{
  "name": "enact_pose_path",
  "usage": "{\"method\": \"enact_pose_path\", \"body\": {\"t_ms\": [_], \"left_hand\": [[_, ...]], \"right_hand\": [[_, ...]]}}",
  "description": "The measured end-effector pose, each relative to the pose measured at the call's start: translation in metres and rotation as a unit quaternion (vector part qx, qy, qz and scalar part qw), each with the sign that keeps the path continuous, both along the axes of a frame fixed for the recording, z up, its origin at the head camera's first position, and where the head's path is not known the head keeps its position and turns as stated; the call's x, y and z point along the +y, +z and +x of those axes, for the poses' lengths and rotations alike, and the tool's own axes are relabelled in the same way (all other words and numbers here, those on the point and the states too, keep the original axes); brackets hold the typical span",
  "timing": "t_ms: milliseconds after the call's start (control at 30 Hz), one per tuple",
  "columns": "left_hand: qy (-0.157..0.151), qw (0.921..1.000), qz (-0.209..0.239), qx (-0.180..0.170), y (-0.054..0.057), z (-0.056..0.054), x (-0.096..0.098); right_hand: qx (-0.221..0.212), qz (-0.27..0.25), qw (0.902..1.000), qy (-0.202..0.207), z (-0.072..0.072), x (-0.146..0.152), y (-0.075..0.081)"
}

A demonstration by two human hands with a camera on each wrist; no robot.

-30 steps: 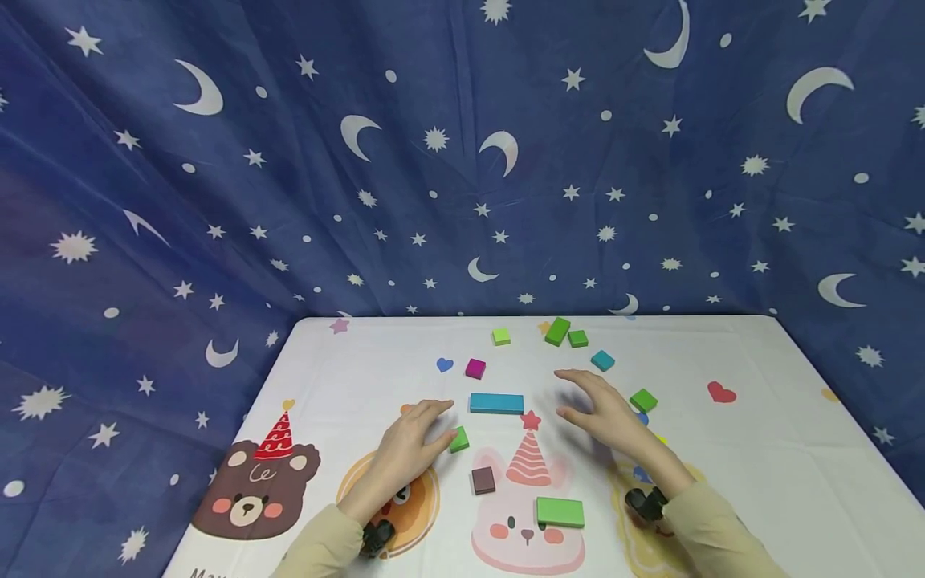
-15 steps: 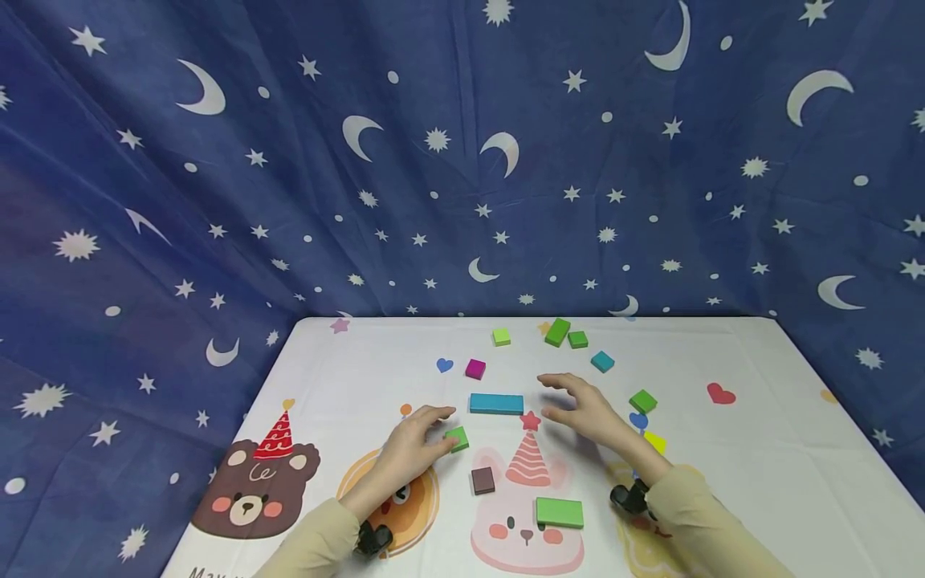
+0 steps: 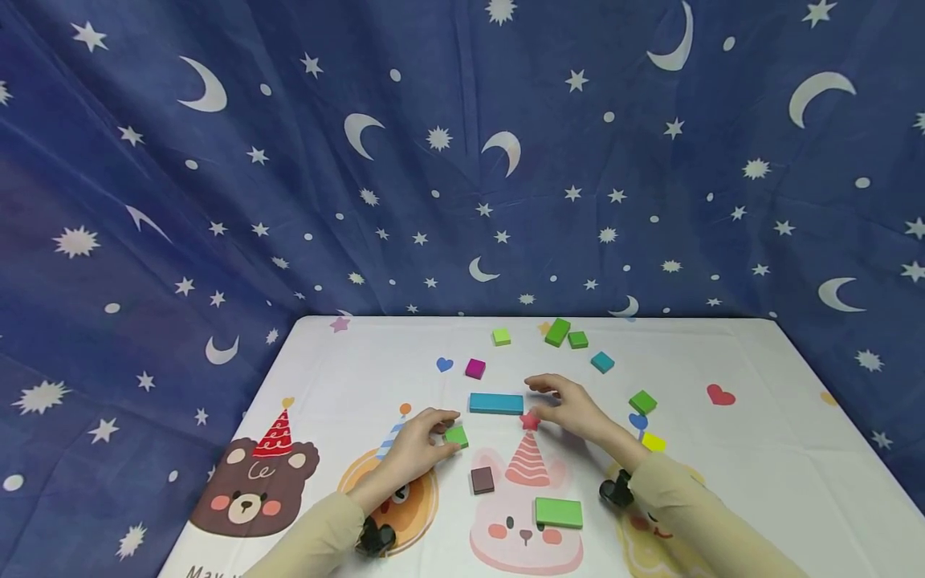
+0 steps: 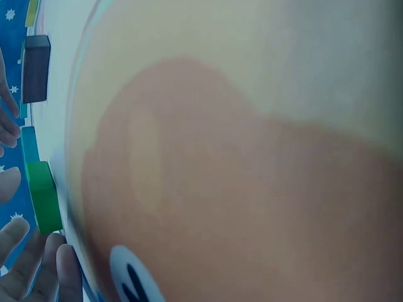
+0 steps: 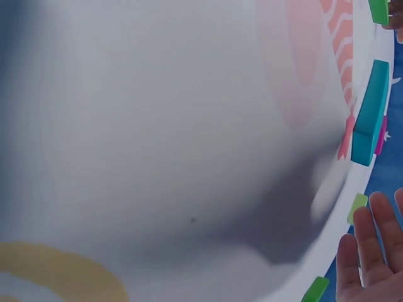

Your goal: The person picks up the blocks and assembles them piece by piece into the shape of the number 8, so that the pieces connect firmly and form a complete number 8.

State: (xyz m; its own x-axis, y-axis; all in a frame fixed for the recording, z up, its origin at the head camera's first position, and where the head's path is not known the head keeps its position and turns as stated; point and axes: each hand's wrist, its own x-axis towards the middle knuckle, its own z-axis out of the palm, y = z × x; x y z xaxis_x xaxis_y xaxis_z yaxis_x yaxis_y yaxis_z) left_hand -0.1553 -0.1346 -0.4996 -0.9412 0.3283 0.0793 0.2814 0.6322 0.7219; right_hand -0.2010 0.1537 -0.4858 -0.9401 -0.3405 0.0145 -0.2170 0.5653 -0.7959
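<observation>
My left hand is held around a small green block left of centre, thumb on the near side and fingers on the far side. In the left wrist view, the thumb stands apart from that green block, while fingertips are right at its edge. My right hand is at the right end of a long blue block. Its fingers are loosely bent with nothing between them. The right wrist view shows those fingers extended, apart from the blue block.
Nearer me lie a dark brown block and a long green block. Farther back are a magenta block, a lime block, several green blocks and a teal block. A yellow block lies beside the right forearm.
My right hand has moved left to the blue block's end. My left hand has come in around the small green block, its thumb moving to the near side. The blocks have not moved.
</observation>
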Motion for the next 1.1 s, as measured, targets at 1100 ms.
{"method": "enact_pose_path", "body": {"t_ms": [1100], "left_hand": [[0.0, 0.9973, 0.056, -0.049, -0.004, -0.003, -0.01]], "right_hand": [[0.015, 0.102, 0.9936, -0.046, -0.015, -0.028, -0.019]]}}
